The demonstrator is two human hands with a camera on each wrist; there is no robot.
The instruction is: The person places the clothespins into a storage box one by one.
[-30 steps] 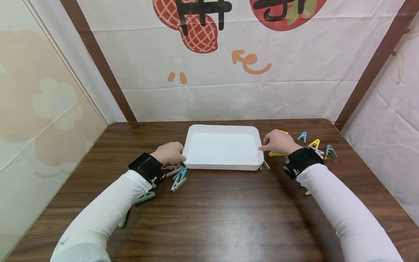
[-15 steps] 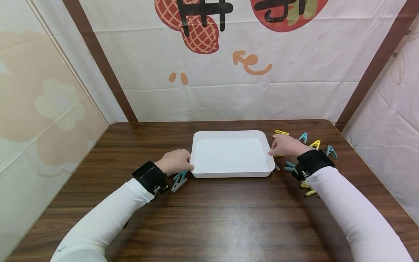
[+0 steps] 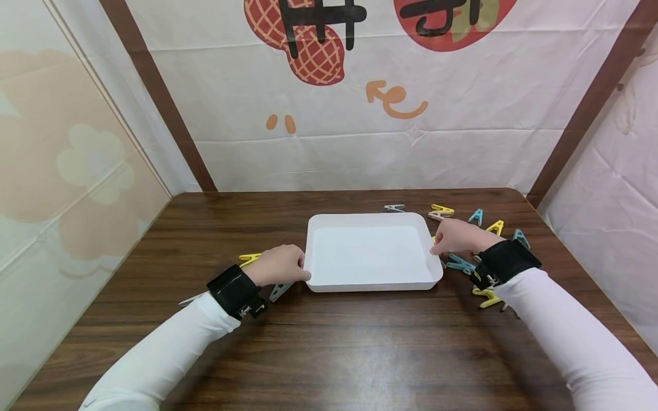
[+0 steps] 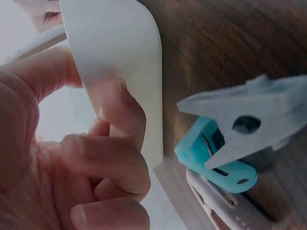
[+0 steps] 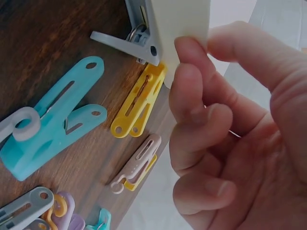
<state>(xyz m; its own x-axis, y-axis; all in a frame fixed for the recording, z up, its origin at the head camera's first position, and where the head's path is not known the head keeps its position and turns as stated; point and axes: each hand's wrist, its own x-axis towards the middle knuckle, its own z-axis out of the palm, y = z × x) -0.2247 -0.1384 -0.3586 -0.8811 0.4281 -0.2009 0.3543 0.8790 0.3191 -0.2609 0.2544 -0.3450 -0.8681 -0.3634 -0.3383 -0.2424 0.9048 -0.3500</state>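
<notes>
**Since both ends are held, keep the tray [image 3: 374, 254] even**

While the left hand [image 3: 280, 265] pinches its left end and the right hand [image 3: 460, 236] its right, the tray is over the table's [image 3: 360, 354] middle, toward the far side. Matched pressure should keep it level. Mind the grey clip [image 5: 127, 47] just beside its right end and the pale clip [image 4: 259, 106] near its left; sideways drift could catch them.

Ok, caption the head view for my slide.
Left hand and right hand grip opposite ends of a white tray amid clothespins.
</notes>
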